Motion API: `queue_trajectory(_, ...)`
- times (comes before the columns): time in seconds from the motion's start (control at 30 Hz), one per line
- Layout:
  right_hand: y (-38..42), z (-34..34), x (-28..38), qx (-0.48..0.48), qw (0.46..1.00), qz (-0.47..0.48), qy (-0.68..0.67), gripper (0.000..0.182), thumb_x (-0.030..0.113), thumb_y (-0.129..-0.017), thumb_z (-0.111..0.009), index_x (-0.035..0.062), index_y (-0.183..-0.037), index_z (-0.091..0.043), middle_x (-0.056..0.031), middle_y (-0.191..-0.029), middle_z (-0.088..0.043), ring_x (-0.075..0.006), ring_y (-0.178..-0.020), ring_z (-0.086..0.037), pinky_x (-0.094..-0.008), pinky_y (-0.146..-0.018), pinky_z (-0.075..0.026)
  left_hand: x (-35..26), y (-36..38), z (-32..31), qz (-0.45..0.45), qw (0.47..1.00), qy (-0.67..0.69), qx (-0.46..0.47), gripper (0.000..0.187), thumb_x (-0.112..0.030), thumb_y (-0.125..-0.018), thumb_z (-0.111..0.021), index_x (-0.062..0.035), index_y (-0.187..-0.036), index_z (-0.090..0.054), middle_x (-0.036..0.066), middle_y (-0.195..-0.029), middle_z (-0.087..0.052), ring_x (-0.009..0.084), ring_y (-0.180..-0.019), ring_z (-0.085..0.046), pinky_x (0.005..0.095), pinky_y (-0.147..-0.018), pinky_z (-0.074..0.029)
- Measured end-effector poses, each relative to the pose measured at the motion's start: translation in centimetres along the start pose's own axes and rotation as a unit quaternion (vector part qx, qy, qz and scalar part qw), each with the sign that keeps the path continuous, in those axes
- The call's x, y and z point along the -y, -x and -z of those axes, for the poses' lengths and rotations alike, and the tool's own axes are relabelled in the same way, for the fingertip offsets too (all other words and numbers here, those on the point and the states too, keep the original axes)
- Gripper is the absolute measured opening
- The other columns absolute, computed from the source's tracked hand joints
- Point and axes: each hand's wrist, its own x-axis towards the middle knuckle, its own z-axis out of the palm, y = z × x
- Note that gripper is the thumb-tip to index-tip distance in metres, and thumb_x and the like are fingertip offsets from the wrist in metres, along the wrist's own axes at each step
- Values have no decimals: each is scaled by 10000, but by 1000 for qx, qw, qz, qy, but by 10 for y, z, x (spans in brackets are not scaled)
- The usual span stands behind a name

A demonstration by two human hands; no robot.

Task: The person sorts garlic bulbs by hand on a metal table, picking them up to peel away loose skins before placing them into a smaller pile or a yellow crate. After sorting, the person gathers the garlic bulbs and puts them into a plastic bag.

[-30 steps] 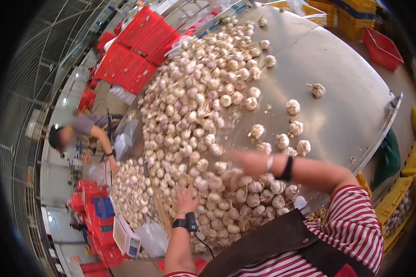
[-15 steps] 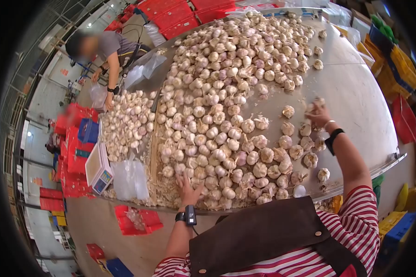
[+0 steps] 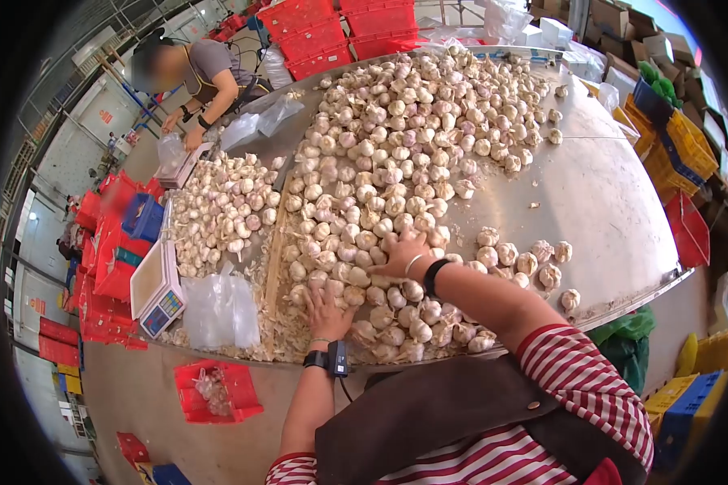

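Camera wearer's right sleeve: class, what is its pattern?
The right sleeve has red and white stripes, best seen in the head view.

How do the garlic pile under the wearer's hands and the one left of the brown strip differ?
The larger pile covers far more table than the smaller pile. The left hand and right hand are on the larger pile, not the smaller pile. The larger pile has stray bulbs to its right; the smaller pile has a scale beside it. Both are pale garlic.
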Motion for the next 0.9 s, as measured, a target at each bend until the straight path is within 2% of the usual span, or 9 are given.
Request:
queue_trajectory(0.03,-9,-16,14,-39,999,-7,25,1027,758,-778,-556,216,-1556,-160,-225,-1589,-123,-498,-1433,-143,-586,-1092,-319,12,-5,0,-10,1000,-4,-4,993,-610,-785,-664,-192,-1548,-186,145,-1613,-79,396,-1477,-29,713,-1089,-125)
queue_trajectory(0.2,-9,-76,76,-47,988,146,-7,1001,737,-757,-589,195,-1529,-253,-274,-1560,-169,-480,-1447,-116,-656,-1096,-192,66,-38,3,-76,997,-7,-25,939,-634,-793,-640,-251,-1542,-221,147,-1612,-87,388,-1477,-68,704,-1097,-80)
queue_trajectory(0.37,17,-112,118,-35,992,124,12,1039,744,-735,-608,192,-1530,-231,-310,-1564,-83,-509,-1442,-92,-694,-1088,-117,92,-72,17,-95,994,-14,-50,847,-622,-818,-611,-217,-1506,-328,161,-1595,-163,376,-1471,-122,750,-1057,-105)
queue_trajectory(0.47,14,-122,113,1,991,136,-3,954,645,-758,-677,156,-1493,-314,-322,-1550,-121,-507,-1435,-132,-620,-1119,-181,98,-92,23,-112,992,-19,-50,832,-631,-817,-608,-208,-1491,-361,163,-1591,-177,356,-1473,-129,759,-1045,-124)
queue_trajectory(0.53,11,-126,81,-164,919,301,-193,782,494,-778,-742,115,-1397,-449,-287,-1479,-309,-461,-1385,-293,-517,-1088,-325,103,-104,24,-140,989,-12,-47,846,-656,-807,-604,-194,-1480,-383,168,-1583,-204,350,-1471,-137,744,-1060,-103)
queue_trajectory(0.63,40,-88,16,-301,938,67,-161,623,360,-752,-792,124,-1275,-549,-185,-1240,-522,-363,-1200,-482,-461,-958,-448,103,-111,32,-181,983,-15,-39,907,-710,-790,-579,-147,-1475,-389,181,-1571,-227,371,-1453,-184,681,-1109,-47)
queue_trajectory(0.73,97,-62,-40,-272,905,-310,105,912,534,-733,-750,112,-1450,-376,-256,-1360,-448,-431,-1208,-488,-434,-1039,-402,97,-121,28,-204,978,-14,-41,925,-726,-793,-563,-127,-1474,-385,204,-1566,-224,399,-1440,-203,674,-1112,-54)
queue_trajectory(0.83,123,-58,-100,-117,892,-425,-99,1150,638,-685,-755,129,-1541,-179,-314,-1559,-122,-521,-1427,-142,-563,-1152,-181,81,-134,30,-226,974,-3,-33,912,-723,-830,-512,-110,-1486,-355,233,-1558,-221,417,-1434,-205,655,-1120,-67)
queue_trajectory(0.9,118,-65,-102,-59,911,-384,-139,1236,758,-654,-692,128,-1554,-126,-319,-1556,-118,-528,-1427,-110,-568,-1160,-142,69,-143,33,-222,975,5,-29,889,-702,-877,-449,-120,-1524,-268,237,-1569,-182,429,-1432,-205,642,-1125,-90)
